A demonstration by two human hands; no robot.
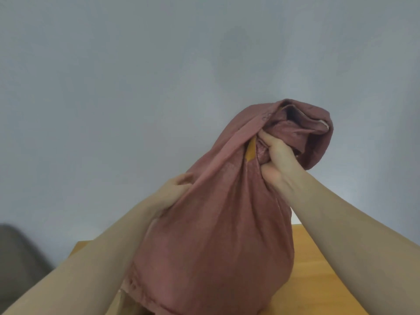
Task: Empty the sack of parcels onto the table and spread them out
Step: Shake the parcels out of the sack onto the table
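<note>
A dusty-pink cloth sack (218,235) fills the middle of the head view, held up above a wooden table (322,264). My right hand (277,162) is clenched around the bunched fabric near the sack's upper end, where a strip of yellow (251,151) shows in the folds. My left hand (175,189) grips the sack's left side lower down. The sack bulges below my hands. No parcel is visible; the sack hides whatever is in it and the table under it.
A plain grey wall (159,76) fills the background. A dark grey shape (20,258), possibly a chair, sits at the lower left. The table's far edge (297,225) shows to the right of the sack.
</note>
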